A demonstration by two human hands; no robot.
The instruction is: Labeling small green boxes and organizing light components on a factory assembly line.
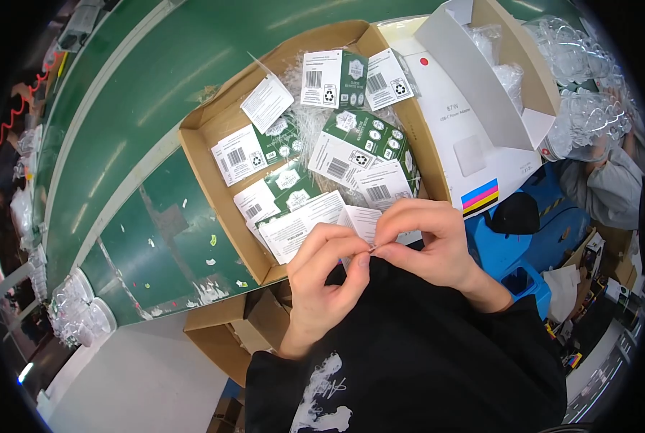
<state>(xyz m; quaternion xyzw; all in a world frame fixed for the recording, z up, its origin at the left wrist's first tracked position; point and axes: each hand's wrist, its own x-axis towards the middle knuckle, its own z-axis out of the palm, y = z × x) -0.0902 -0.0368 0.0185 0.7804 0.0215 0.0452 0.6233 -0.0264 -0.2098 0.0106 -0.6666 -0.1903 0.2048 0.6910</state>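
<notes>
My left hand (330, 270) and my right hand (431, 245) meet over the near edge of a shallow cardboard box (218, 220). Thumb and forefinger of each are pinched together, the tips touching at one spot. What lies between them is too small to make out. Just behind the fingers shows a white printed card (362, 222); whether it is held or lies in the box I cannot tell. Several green and white printed cards (358, 133) with barcodes fill the box in loose piles. Thin clear plastic strands (306, 133) lie among them.
The box stands on a green table (149, 245). To its right lie a white printed carton (456, 137) and an open white box (514, 72) with clear plastic inside. Clear plastic-wrapped items (582, 115) stand beyond. Below the table sits a brown carton (229, 332); another person's grey sleeve (611, 187) shows far right.
</notes>
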